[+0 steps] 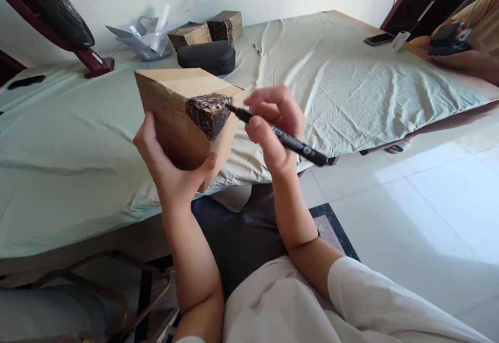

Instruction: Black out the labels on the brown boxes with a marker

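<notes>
A brown cardboard box (167, 124) is held up tilted over the near edge of the cloth-covered table, one corner towards me. Black scribbled ink (210, 117) covers that corner on several faces, with small bare specks of cardboard showing through. My left hand (175, 171) grips the box from below, thumb on the near right face and fingers at the left side. In my right hand (278, 124) is a black marker pen (292, 143), uncapped, its tip at the inked corner. The fingers close round the barrel.
Behind the box lie a black zip case (206, 57), two cardboard boxes (225, 26) with dark markings, and a clear plastic bag (146, 41). A fan (58, 15) stands at the left. A phone (379, 39) lies at the right, near another person's hands (463, 57) holding a dark device.
</notes>
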